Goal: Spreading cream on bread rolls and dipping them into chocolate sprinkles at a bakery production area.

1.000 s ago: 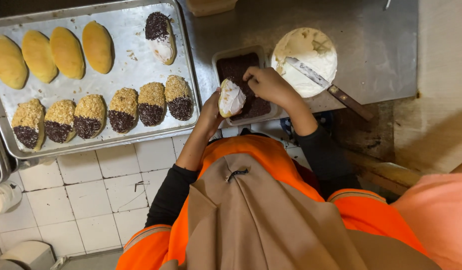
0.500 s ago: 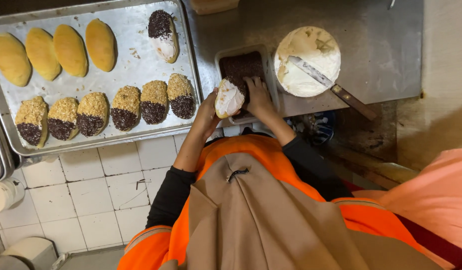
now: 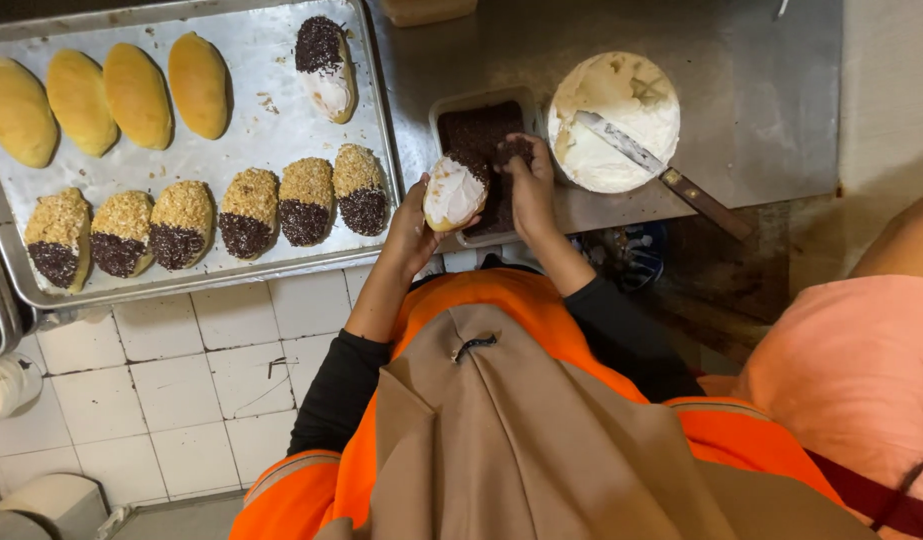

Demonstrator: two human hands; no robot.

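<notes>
The cream-coated bun (image 3: 453, 192) is an oval roll, its upturned face smooth and white with a thin dark fringe of sprinkles along its far edge. It is held over the near left corner of the sprinkle tub (image 3: 481, 130), a shallow pale rectangular container filled with fine, grainy dark chocolate sprinkles. The left hand (image 3: 413, 225) cups the bun from below and from the left, fingers curled around its underside, wrist bent upward from a black sleeve. The right hand (image 3: 529, 180) sits over the tub just right of the bun, palm down, fingers bunched narrow on a pinch of sprinkles (how much it holds is hard to tell at this angle).

Right of the tub stands a round bowl of cream (image 3: 613, 120), its surface swirled and partly scraped, with a palette knife (image 3: 661, 172) lying across it, the metal blade in the cream and the brown wooden handle poking out toward the lower right. Left of the tub lies a large metal baking tray (image 3: 271, 120), dull and scuffed, scattered with crumbs. On it, far from the tub, are four plain golden buns (image 3: 106, 95); nearer, a row of six finished buns (image 3: 211, 220), half nut-crumbed and half dark-sprinkled; one bun (image 3: 324, 65) with cream and sprinkles lies apart at the tray's far edge.
</notes>
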